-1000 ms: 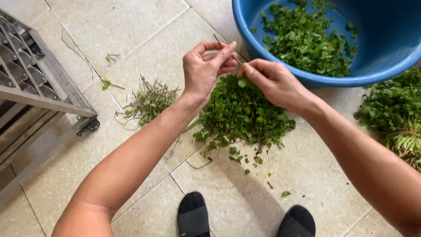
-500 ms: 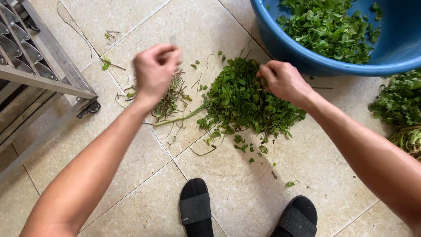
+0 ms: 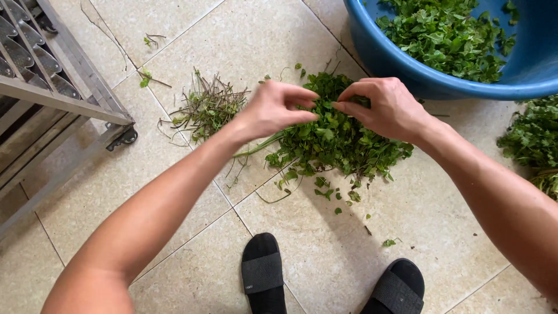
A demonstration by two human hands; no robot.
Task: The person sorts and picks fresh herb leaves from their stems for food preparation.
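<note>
Both hands have come back together over the pile of leafy greens (image 3: pixel 334 136) on the tiled floor (image 3: pixel 407 244). Half a second ago the left hand (image 3: pixel 273 109) was out over the heap of bare stems (image 3: pixel 206 107), which now lies beyond its wrist. Its fingers are pinched narrow, as are those of the right hand (image 3: pixel 386 107), fingertips nearly touching above the greens; whether a sprig sits between them I cannot tell. The blue basin (image 3: pixel 395 58) of picked leaves stands just past the right hand. Judging by this, 1 stem was discarded and another sprig is being picked.

Both hands low, fingertips pinched, nearly meeting: left hand (image 3: pixel 273 109), right hand (image 3: pixel 386 107); forearms extended.
</note>
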